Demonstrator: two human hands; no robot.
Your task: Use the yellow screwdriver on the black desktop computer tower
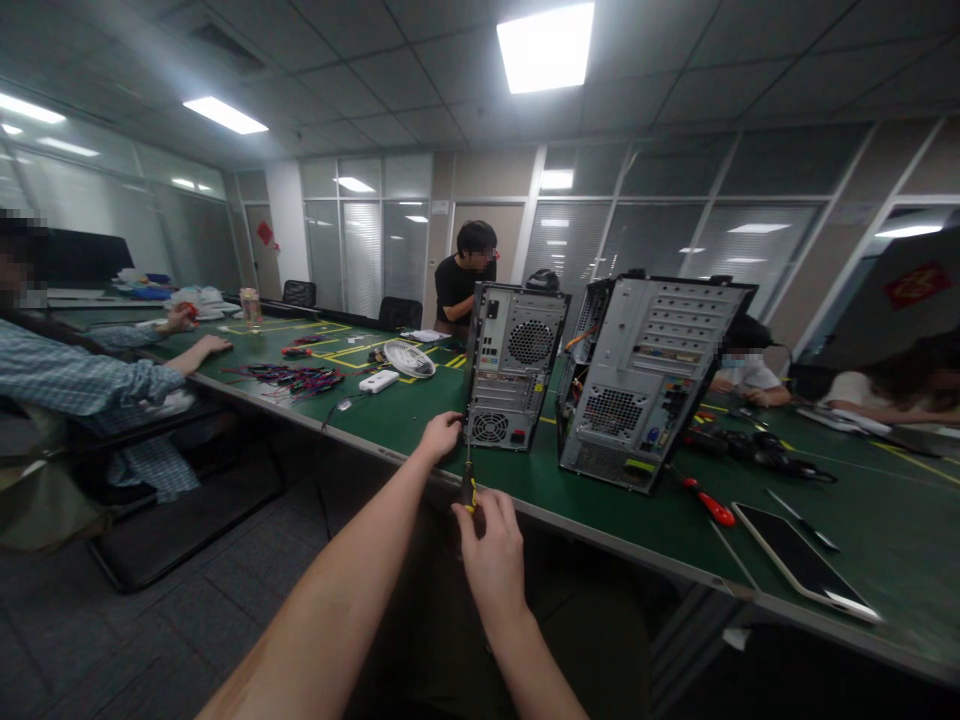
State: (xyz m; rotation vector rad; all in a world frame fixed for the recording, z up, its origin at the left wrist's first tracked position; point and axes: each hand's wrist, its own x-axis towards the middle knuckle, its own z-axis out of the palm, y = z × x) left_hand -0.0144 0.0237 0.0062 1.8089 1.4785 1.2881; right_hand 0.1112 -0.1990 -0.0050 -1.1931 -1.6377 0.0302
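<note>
A computer case [516,365] stands upright near the table's front edge, its rear panel with fan grilles and ports facing me. My left hand [441,437] is at its lower left edge, fingers bent against the side; the fingertips are partly hidden. My right hand [495,545] is closed on the handle of a screwdriver [469,485] with a black and yellow grip. Its thin shaft points up to the lower left edge of the rear panel; the tip's exact contact is unclear. A second, larger computer case [622,390] stands just to the right.
Right of the cases lie a red-handled screwdriver [709,502], a phone [802,560], a slim metal tool [804,520] and black cables [761,452]. Leftward are bundled wires [289,378], a white device [378,381] and a round white dish [409,360]. Other people sit or stand around the green table [405,420].
</note>
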